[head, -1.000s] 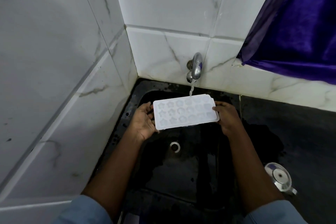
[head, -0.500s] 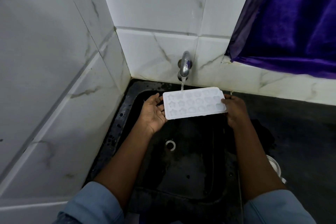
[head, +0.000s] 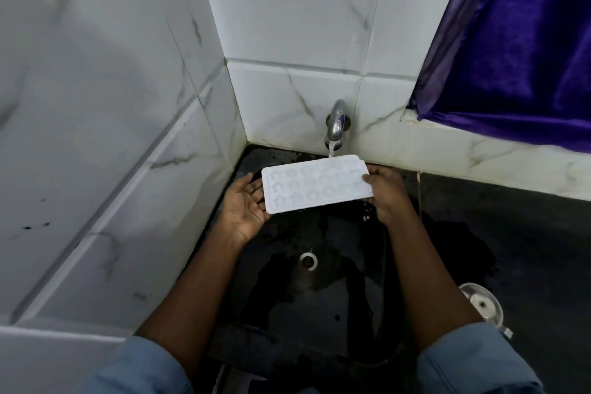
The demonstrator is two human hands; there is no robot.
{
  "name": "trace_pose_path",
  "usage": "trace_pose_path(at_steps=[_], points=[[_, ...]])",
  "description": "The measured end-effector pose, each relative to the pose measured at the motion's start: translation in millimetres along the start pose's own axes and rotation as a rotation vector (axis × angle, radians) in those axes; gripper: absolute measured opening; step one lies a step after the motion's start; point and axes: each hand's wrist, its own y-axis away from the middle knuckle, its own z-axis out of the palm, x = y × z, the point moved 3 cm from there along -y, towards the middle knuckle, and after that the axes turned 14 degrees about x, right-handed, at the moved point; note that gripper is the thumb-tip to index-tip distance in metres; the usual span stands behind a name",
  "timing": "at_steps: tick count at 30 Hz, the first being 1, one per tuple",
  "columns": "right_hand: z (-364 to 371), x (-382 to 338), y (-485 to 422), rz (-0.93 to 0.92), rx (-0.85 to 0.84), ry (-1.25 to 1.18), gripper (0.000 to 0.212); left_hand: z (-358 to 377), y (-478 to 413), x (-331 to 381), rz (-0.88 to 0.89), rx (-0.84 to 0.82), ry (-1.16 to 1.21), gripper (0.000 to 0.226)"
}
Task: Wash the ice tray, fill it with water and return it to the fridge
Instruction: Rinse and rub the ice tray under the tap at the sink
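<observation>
A white ice tray with star and flower moulds is held level over the black sink, under the steel tap. A thin stream of water falls from the tap onto the tray's far edge. My left hand supports the tray's left end from below with its palm up and fingers under the tray. My right hand grips the right end, thumb on top of the rim.
White marble tiles close in the sink on the left and behind. A purple curtain hangs at the upper right. The dark wet counter runs to the right, with a small steel lid on it. The sink drain lies below the tray.
The tray has shifted a little so the water now lands on its far edge toward the right. Both hands keep their hold on the tray's ends.
</observation>
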Motion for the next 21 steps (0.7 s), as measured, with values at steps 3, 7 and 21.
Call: trace_pose_path(at_steps=[3,7,21], points=[[14,5,11,0.001,-0.045,0.016,0.024,-19,3,2,0.023,0.061,0.016,0.03],[24,6,22,-0.014,-0.093,0.03,0.021,-29,11,-3,0.002,0.045,0.075,0.038],[-8,43,67,-0.239,-0.034,0.309,0.029,-56,21,-64,-0.162,-0.113,0.034,0.09]])
